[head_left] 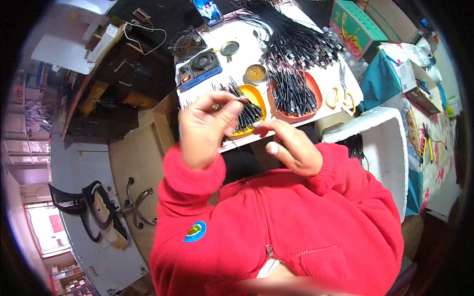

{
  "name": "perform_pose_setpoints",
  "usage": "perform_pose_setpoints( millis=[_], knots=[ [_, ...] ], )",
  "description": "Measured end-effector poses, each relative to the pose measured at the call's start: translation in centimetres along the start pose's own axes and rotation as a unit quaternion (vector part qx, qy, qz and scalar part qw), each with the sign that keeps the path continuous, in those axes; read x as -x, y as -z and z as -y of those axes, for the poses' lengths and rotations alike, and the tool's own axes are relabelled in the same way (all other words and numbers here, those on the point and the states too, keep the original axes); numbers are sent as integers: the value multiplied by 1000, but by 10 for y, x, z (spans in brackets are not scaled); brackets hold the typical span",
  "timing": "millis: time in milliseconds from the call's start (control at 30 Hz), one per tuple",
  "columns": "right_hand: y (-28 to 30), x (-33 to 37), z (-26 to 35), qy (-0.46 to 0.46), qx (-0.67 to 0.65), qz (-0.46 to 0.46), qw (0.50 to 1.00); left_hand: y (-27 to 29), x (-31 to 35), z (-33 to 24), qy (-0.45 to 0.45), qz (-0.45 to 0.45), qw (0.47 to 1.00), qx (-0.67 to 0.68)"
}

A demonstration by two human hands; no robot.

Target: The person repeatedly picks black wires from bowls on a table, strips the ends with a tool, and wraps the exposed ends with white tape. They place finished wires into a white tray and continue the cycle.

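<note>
The left hand [205,129] is raised over the near edge of the white bench [340,106], its grip pinching the end of a thin black wire [236,100] between thumb and fingertips. The right hand [291,145] sits just to the right and a little nearer, fingers curled in; whether its grip is on the same wire cannot be told, since the fingertips are turned away. The step in hand looks like working on a single wire taken from a bundle. The next move would call for a steady pinch and a fine fingertip motion.

Both forearms, in red sleeves, come up from the lower edge, with the wrists bent inward toward each other. Just beyond the hands a yellow tray [254,98] holds a bundle of black wires, with an orange tray [296,93] of more to its right. Farther off lies a big heap of black cables [291,34].
</note>
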State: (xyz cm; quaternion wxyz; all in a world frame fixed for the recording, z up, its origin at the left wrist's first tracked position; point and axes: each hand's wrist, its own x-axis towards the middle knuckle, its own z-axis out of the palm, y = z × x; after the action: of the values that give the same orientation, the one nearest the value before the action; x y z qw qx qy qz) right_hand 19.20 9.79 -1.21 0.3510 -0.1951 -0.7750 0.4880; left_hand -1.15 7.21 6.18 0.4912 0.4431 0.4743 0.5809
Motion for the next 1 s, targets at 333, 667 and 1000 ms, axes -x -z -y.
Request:
perform_pose_setpoints(
  millis=[333,667,1000],
  knots=[
    [40,74,71,-66,-177,-168,967,-75,25,26,-58,137,979,142],
    [144,203,157,-353,172,-240,888,30,30,71,37,32,997,-56],
    [120,273,-171,-621,293,-21,726,85,53,100,25,-113,940,-322]
  ],
)
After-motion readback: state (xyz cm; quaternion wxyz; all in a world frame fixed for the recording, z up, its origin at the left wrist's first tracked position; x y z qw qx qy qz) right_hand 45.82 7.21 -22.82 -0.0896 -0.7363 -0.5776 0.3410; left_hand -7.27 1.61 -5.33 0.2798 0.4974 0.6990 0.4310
